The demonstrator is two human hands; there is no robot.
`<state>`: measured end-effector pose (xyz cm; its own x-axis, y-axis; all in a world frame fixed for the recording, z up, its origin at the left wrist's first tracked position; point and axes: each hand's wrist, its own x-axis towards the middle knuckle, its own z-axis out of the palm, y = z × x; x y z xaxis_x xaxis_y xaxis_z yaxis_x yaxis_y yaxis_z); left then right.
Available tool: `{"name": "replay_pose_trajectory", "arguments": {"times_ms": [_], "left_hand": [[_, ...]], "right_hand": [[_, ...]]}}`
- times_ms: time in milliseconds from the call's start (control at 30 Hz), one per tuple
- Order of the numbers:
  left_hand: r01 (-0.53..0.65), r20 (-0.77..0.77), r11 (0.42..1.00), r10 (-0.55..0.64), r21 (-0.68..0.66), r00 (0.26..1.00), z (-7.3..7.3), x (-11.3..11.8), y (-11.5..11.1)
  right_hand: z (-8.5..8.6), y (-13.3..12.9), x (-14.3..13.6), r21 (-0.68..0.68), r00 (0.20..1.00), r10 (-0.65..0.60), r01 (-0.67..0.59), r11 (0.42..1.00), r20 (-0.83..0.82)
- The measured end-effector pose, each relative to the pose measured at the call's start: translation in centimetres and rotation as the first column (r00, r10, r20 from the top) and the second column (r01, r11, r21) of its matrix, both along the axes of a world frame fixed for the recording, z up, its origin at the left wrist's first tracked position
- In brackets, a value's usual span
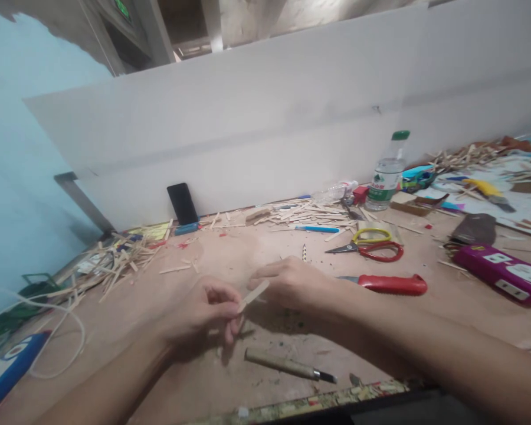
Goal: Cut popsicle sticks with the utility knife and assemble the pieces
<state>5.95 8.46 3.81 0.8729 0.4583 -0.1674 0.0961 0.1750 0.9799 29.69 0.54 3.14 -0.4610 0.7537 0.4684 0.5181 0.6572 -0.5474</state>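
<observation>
My left hand (210,310) pinches a short, flat wooden stick (253,296) between thumb and fingers, a little above the table. The stick's free end points up to the right, towards my other hand. Palm down beside it is my right hand (289,283), its fingers stretched out to the left and their tips partly hidden; I see nothing held in it. Below both hands lies a carving chisel (278,363) with a wooden handle and a dark metal tip. A red-handled knife (392,284) rests behind my right forearm, its blade partly covered.
Yellow-and-red-handled scissors (371,245) and a blue pen (317,229) lie farther back. Loose wooden sticks (310,215) pile along the white board (248,130). A water bottle (384,180), a leaning phone (182,203) and a purple case (504,271) stand around. A white cable (82,342) loops at left.
</observation>
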Motion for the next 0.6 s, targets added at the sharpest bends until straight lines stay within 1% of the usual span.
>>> {"name": "replay_pose_trajectory", "arguments": {"times_ms": [100, 167, 233, 300, 367, 400, 467, 533, 600], "left_hand": [[-0.028, 0.102, 0.998, 0.033, -0.057, 0.994, -0.1, 0.1, 0.1], [-0.033, 0.145, 0.995, 0.047, -0.096, 0.988, -0.1, 0.2, 0.1], [-0.025, 0.162, 0.992, 0.045, -0.123, 0.986, 0.0, 0.4, 0.1], [-0.011, 0.169, 0.99, 0.035, -0.141, 0.985, 0.3, 0.5, 0.1], [-0.002, 0.173, 0.988, 0.03, -0.157, 0.984, 0.6, 0.5, 0.0], [0.0, 0.18, 0.986, 0.03, -0.164, 0.983, 0.7, 0.5, -0.2], [-0.001, 0.206, 0.985, 0.037, -0.173, 0.978, 0.8, 0.6, -0.6], [-0.013, 0.238, 0.985, 0.055, -0.173, 0.97, 0.4, 0.6, -0.9], [-0.031, 0.258, 0.987, 0.071, -0.157, 0.964, -0.1, 0.7, -1.1]], "right_hand": [[0.0, 0.0, 0.1, -0.124, 0.987, -0.081, 0.064, 0.99, -0.138], [0.0, -0.3, 0.1, -0.218, 0.971, -0.117, 0.071, 0.973, -0.207], [0.1, -0.6, 0.0, -0.328, 0.955, -0.128, 0.035, 0.944, -0.268], [0.3, -0.9, -0.2, -0.445, 0.926, -0.15, -0.021, 0.895, -0.346], [0.2, -1.1, -0.4, -0.525, 0.895, -0.181, -0.067, 0.848, -0.407], [0.2, -1.1, -0.5, -0.541, 0.885, -0.191, -0.078, 0.837, -0.425], [0.0, -1.0, -0.6, -0.533, 0.879, -0.199, -0.072, 0.843, -0.433], [-0.1, -0.8, -0.4, -0.501, 0.886, -0.194, -0.049, 0.864, -0.421], [0.1, -0.5, -0.1, -0.452, 0.908, -0.163, -0.031, 0.891, -0.385]]}}
